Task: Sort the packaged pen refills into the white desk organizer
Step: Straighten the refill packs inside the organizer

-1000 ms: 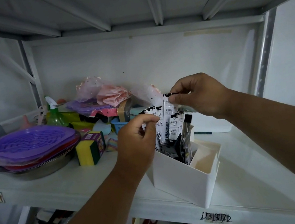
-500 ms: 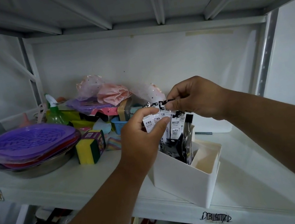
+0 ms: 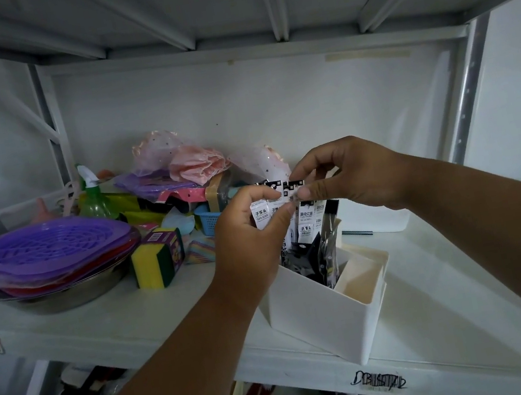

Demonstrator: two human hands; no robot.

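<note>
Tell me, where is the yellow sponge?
In the head view, the yellow sponge stands on the white shelf, left of the left hand and just right of the metal bowl holding purple trays.

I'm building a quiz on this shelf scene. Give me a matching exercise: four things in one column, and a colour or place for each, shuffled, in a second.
Things:
1. spray bottle
2. strainer tray
3. sponge
4. pen refill packets

Descriptions:
A. purple, stacked on a metal bowl
B. standing in the white desk organizer
C. green, at the back left
D. yellow and dark green, in a wrapper

Pairs: 1-C, 2-A, 3-D, 4-B
</note>
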